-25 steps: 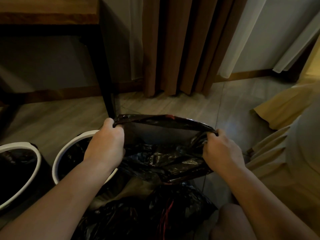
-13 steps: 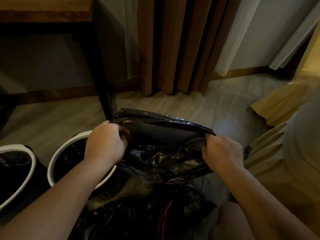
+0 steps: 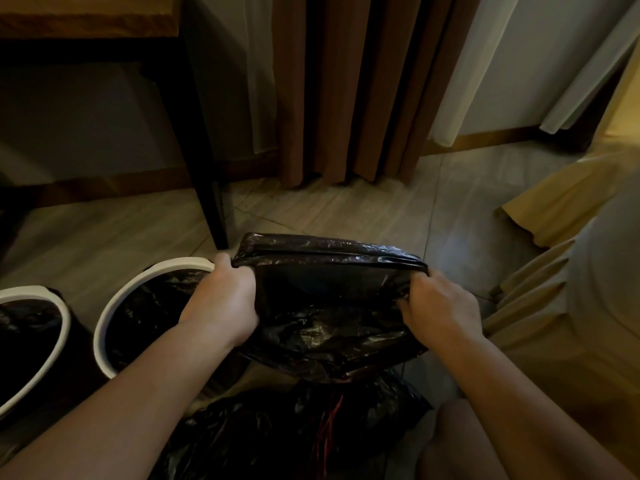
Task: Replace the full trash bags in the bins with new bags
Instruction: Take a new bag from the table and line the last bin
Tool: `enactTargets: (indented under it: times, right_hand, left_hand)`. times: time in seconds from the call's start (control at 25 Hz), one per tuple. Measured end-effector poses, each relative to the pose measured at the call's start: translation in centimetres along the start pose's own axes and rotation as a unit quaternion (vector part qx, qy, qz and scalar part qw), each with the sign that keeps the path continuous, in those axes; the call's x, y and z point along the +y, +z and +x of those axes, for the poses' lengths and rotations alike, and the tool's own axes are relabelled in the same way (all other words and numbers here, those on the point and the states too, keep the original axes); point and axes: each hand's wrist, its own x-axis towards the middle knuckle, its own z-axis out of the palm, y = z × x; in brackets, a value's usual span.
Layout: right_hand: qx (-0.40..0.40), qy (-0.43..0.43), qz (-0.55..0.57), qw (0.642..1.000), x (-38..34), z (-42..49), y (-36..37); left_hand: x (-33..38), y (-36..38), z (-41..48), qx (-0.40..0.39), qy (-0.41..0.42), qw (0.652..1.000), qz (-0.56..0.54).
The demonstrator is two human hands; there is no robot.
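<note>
A black trash bag is stretched between my hands, its mouth pulled wide and facing me. My left hand grips the bag's left edge and my right hand grips its right edge. Just left of my left hand stands a white-rimmed bin lined with black plastic. A second white-rimmed bin, also lined in black, sits at the far left. Below the held bag lies a crumpled full black bag with red strings on the floor.
A black table leg rises behind the nearer bin under a wooden tabletop. Brown curtains hang at the back. Yellow-beige bed fabric fills the right side. My knee shows at the bottom.
The bag's mouth has been pulled wider and its top edge folded over, while my view shifted slightly right. Both hands kept their grip.
</note>
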Motion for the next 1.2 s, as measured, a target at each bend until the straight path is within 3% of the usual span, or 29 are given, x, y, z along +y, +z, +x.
enactTargets:
  times: [0.12, 0.2, 0.28, 0.36, 0.68, 0.96, 1.2]
  right_hand:
    - [0.001, -0.021, -0.008, 1.0, 0.4, -0.3, 0.3]
    - [-0.003, -0.032, -0.027, 0.999, 0.6, -0.4, 0.4]
    - [-0.029, -0.028, -0.047, 0.998, 0.7, -0.3, 0.5]
    - [-0.066, -0.011, -0.059, 0.996, 0.7, -0.3, 0.8]
    - [-0.129, 0.0, -0.07, 0.989, 0.9, -0.2, 1.4]
    - [0.015, -0.024, -0.074, 0.997, 1.4, -0.7, 1.5]
    - [-0.034, -0.053, -0.033, 0.997, 1.2, -1.1, 3.2]
  left_hand:
    - [-0.2, 0.1, 0.1, -0.036, 0.013, 0.999, -0.007]
    - [-0.1, -0.3, -0.1, 0.003, 0.029, 0.999, 0.022]
    - [0.1, -0.7, -0.2, 0.031, 0.049, 0.992, 0.113]
    - [0.1, -0.2, -0.2, 0.004, 0.051, 0.982, 0.18]
    - [0.0, -0.1, 0.6, -0.032, 0.023, 0.997, 0.072]
    - [0.3, 0.4, -0.8, -0.002, 0.045, 0.996, 0.071]
    - [0.1, 1.5, -1.4, 0.032, 0.075, 0.995, 0.054]
